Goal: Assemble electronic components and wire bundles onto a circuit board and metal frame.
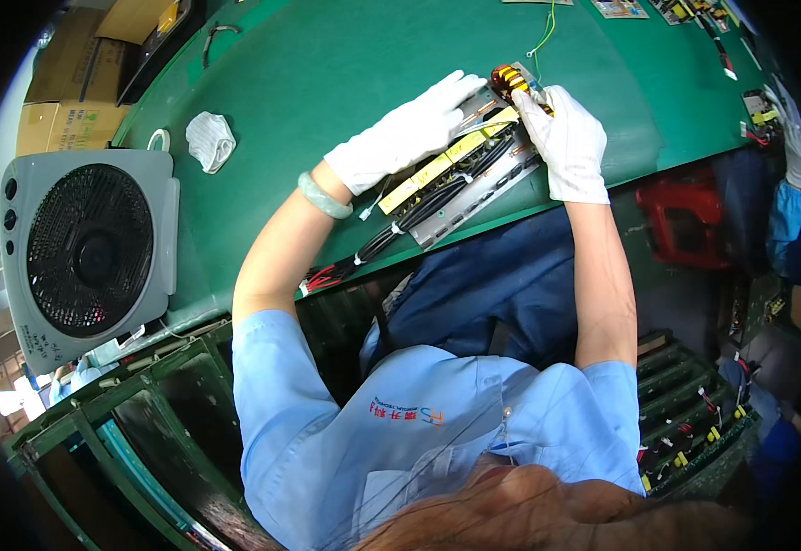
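Observation:
A long circuit assembly in a grey metal chassis [499, 191] lies slanted on the green bench at its near edge, with yellow-taped parts [439, 171] along its middle. Black cables [404, 222] run alongside, ending in red wires that hang at the bench edge. My left hand [408, 133], in a white glove, rests with straight fingers along the chassis's far side. At the upper right end, my right hand [568, 147], also gloved, has thumb and fingers closed about a copper-and-yellow wire-wound coil [508, 80]. The glove hides part of that grip.
A grey box fan [93, 243] stands at the left, near a crumpled white cloth [209, 141]. Cardboard boxes [74, 101] are stacked behind it. A green-yellow wire [545, 39] lies beyond the coil. Circuit boards [690, 13] sit far right; a red plastic object [682, 220] is below the bench.

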Motion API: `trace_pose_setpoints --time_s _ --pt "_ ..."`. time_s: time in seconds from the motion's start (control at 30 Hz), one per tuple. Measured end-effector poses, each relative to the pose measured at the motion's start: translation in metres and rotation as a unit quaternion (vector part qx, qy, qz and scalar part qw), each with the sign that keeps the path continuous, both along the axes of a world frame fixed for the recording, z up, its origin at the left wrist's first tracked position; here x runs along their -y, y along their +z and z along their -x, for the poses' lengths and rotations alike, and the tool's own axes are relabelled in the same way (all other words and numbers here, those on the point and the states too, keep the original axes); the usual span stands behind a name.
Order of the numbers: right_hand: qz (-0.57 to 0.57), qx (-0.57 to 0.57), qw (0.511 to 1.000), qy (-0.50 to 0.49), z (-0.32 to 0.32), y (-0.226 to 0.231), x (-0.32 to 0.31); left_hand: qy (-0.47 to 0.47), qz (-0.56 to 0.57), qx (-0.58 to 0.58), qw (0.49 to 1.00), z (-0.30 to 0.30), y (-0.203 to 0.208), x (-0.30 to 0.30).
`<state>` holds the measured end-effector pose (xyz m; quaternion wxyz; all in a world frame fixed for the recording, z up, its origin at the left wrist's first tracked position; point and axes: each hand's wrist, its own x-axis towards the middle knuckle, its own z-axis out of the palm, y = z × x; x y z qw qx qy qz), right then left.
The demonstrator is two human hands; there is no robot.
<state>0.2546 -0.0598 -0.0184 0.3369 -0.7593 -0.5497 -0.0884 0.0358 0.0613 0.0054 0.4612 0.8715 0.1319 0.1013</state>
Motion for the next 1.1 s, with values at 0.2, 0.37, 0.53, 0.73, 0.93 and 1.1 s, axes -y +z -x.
trace_pose_setpoints --time_s 0.2,0.37,0.53,0.73,0.93,1.1 --pt "0.182 -0.107 0.974 -0.079 0.007 0.043 0.007 0.125 -0.028 -0.018 0.992 0.024 0.079 0.04" --pt "0.041 0.02 0.997 -0.056 0.005 0.011 0.042 0.193 -0.011 -0.032 0.981 0.047 0.075 0.097" --pt "0.102 -0.147 0.981 -0.068 0.02 0.017 0.025 0.278 -0.075 -0.037 0.957 0.071 0.05 0.116" --pt "-0.016 -0.098 0.99 -0.098 0.014 0.0 0.029 -0.08 -0.415 0.461 0.78 0.05 -0.02 0.028" --pt "0.04 -0.145 0.988 -0.044 0.02 0.008 0.029 0.321 -0.225 -0.066 0.917 0.064 0.06 0.124" --pt "0.085 -0.156 0.978 -0.11 0.013 0.026 0.049 0.335 -0.16 -0.004 0.929 0.07 0.024 0.101"
